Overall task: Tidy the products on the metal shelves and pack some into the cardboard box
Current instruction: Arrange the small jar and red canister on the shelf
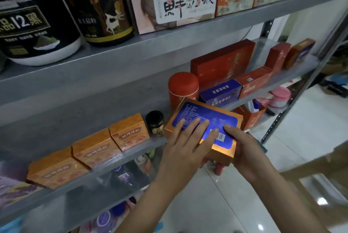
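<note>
A flat gold box with a blue panel and a barcode (209, 114) is held in both hands, just in front of the middle metal shelf (131, 154). It is tilted, with its far end over the shelf edge near a red round tin (183, 89). My left hand (186, 144) lies on top with the fingers spread flat and what looks like the thumb beneath. My right hand (246, 148) grips the near right corner, thumb on top. A brown cardboard surface (320, 161), blurred, shows at the right.
Three orange boxes (96, 148) line the middle shelf's left part, with a small dark jar (156, 123) beside them. A blue box (222, 91) and red boxes (222, 61) stand further right. Big jars (98, 6) and tall cartons fill the upper shelf (169, 44). Below is white tiled floor (235, 204).
</note>
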The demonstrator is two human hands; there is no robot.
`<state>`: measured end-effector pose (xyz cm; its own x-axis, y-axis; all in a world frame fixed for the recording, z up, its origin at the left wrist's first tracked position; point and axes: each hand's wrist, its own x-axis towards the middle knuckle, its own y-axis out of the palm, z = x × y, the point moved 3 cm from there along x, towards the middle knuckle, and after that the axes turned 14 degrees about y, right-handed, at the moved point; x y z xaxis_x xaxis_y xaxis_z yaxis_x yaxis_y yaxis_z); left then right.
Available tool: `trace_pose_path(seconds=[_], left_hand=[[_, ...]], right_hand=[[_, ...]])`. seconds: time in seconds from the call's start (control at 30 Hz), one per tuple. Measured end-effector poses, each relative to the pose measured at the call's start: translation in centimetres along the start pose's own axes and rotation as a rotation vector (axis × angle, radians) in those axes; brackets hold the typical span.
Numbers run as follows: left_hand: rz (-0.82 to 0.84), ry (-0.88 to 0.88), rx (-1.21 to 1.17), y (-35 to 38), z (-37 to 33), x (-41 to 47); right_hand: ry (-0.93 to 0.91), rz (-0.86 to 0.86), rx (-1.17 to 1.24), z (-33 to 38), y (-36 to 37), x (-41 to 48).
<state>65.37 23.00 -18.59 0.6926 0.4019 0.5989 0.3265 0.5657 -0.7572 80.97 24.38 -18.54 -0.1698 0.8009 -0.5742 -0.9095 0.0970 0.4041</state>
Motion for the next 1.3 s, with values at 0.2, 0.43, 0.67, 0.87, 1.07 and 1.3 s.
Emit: trace_pose_path(seconds=[0.2,0.43,0.67,0.87,1.07,1.3], left_hand=[[-0.308,0.087,-0.064,-0.9,-1.1,2.9],[-0.244,0.202,-0.124,-1.3,-6.5,8.1],[0.139,-0.083,-0.119,1.7,-16.8,11.7],[-0.015,-0.240,-0.196,0.8,-23.0,15.2],[-0.265,-0.724,-0.989,1.0,-24.1,14.3],[-0.224,-0.922,-1.835,1.1,-22.3,13.7]], right_hand=[[0.034,0.049,-0.031,1.8,-3.4,-3.3],[0.021,0.030,-0.092,4.4,-10.0,-7.3],[-0.295,-0.293,0.004,4.7,-16.3,-12.4],[-0.320,-0.231,0.011,2.7,-18.2,-17.1],[-0.427,-0.274,-0.208,2.7,-21.9,-20.7],[-0.463,-0.110,-0.467,7.4,-27.2,-18.8]])
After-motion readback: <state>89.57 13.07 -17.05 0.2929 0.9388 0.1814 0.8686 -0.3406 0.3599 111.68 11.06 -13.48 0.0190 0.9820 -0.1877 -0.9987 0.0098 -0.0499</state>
